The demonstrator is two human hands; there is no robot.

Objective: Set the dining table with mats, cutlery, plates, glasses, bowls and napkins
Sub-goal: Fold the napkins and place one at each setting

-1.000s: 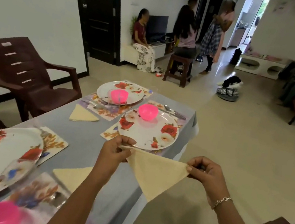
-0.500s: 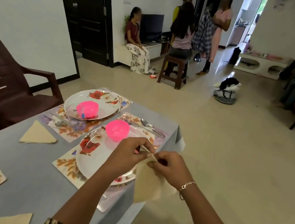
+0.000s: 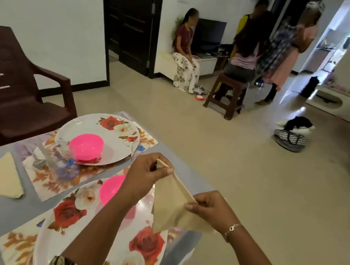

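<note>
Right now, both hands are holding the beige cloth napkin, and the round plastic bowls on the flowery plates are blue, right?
Almost. The head view shows the left hand and right hand holding the beige cloth napkin, but the far round plastic bowl and the near round plastic bowl on the flowery plates are pink, not blue.

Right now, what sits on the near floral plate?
A pink bowl, partly behind the left hand. That forearm and the held napkin cover much of the plate; what lies beneath cannot be seen.
</note>
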